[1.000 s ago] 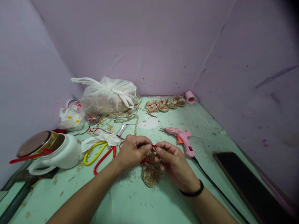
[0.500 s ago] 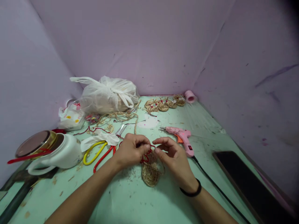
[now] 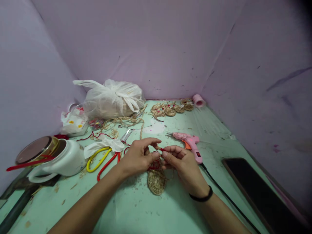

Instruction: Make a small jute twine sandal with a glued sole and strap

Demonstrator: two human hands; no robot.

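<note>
Bare forearms slant up and inward: left forearm from lower left of frame, right forearm from lower right. Hands close together just below frame centre, fingertips near each other. Left hand with back upward, index finger arched rightward, parted from thumb; other fingers curled, mostly hidden. Right hand with thumb and index tips pinched close, remaining fingers bent beneath.

Rope piece between scissors, left, and glue gun, right.
</note>
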